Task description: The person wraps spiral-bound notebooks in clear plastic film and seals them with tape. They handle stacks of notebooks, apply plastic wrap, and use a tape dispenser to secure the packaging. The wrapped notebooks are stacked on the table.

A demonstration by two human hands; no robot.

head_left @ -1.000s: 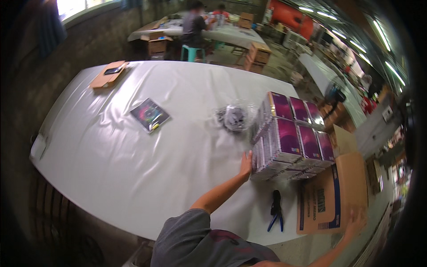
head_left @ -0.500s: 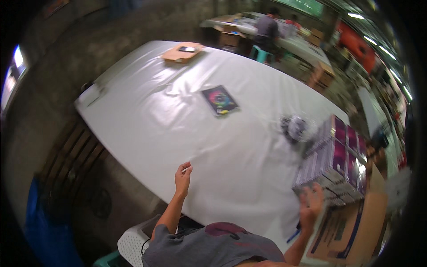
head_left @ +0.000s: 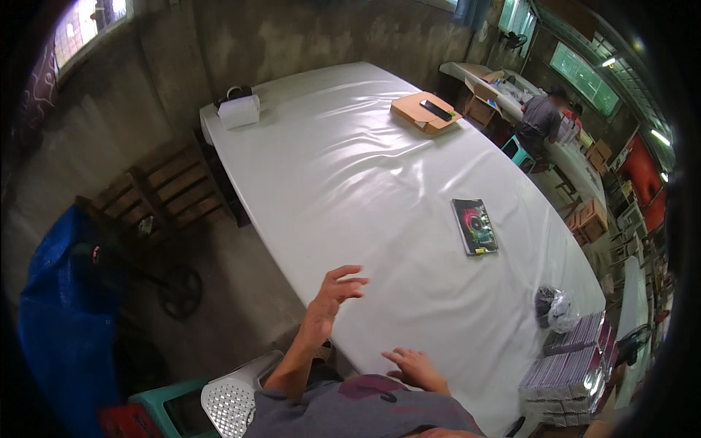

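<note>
My left hand hovers over the near left edge of the white-covered table, fingers loosely bent and apart, holding nothing. Close to my body, my right hand is above the table with its fingers spread, also bare. A thin dark booklet with a colourful ring design lies flat on the right half of the table, away from both hands. To the right of my right hand stand bundled stacks of purple-edged books or booklets. Crumpled clear plastic with something dark beside it sits behind the stacks.
A flat cardboard piece carrying a black phone lies at the far end. A white box-like object stands at the far left corner. On the left are a wooden pallet, blue tarp and white chair. Another person sits at a farther table.
The view has swung to the left. My right hand has come away from the book stacks toward the front of my body. My left hand stays raised, its fingers more spread.
</note>
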